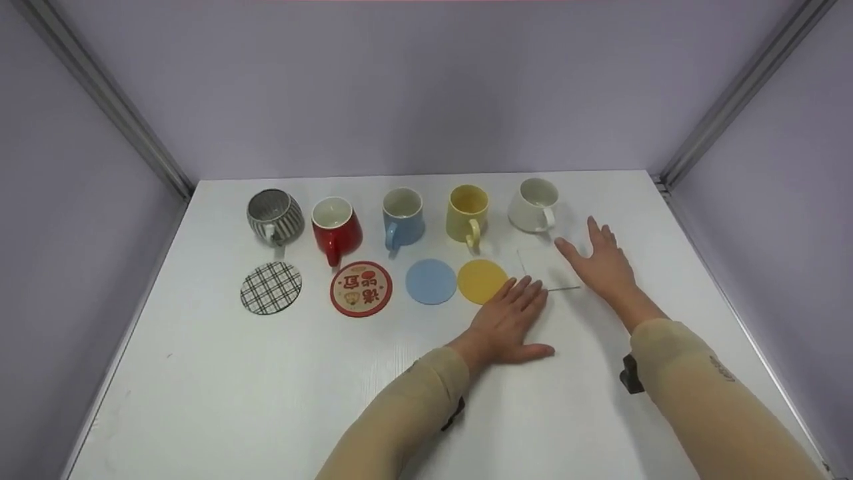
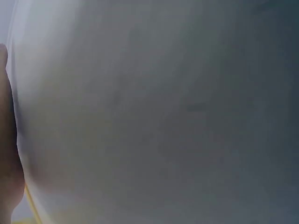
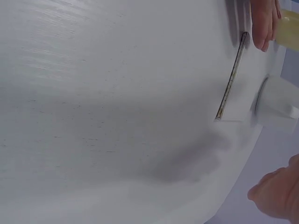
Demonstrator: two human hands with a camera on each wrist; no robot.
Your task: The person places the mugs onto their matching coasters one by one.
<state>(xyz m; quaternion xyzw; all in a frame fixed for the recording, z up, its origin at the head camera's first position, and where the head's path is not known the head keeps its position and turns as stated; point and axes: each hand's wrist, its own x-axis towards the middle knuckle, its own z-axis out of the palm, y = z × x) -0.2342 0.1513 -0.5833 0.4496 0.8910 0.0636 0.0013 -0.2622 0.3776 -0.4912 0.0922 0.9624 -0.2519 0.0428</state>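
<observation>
A clear square plate point(image 1: 552, 267) lies on the white table before the white mug point(image 1: 533, 207); its dark near edge point(image 3: 231, 78) stands out in the right wrist view. My left hand point(image 1: 505, 325) is spread palm down, its fingertips over the plate's left side and beside the yellow round coaster point(image 1: 481, 280). Fingers of that hand point(image 3: 263, 23) also appear in the right wrist view. To the right of the plate, my right hand point(image 1: 605, 267) has its fingers extended and holds nothing, its shadow on the table. The left wrist view catches only the left hand's edge point(image 2: 8, 140).
Along the back stand yellow point(image 1: 466, 215), blue point(image 1: 404, 219), red point(image 1: 338, 230) and striped point(image 1: 276, 217) mugs. Blue point(image 1: 431, 281), red patterned point(image 1: 361, 289) and checked point(image 1: 270, 288) coasters lie in front. Walls enclose the table point(image 1: 266, 400) at the back and sides.
</observation>
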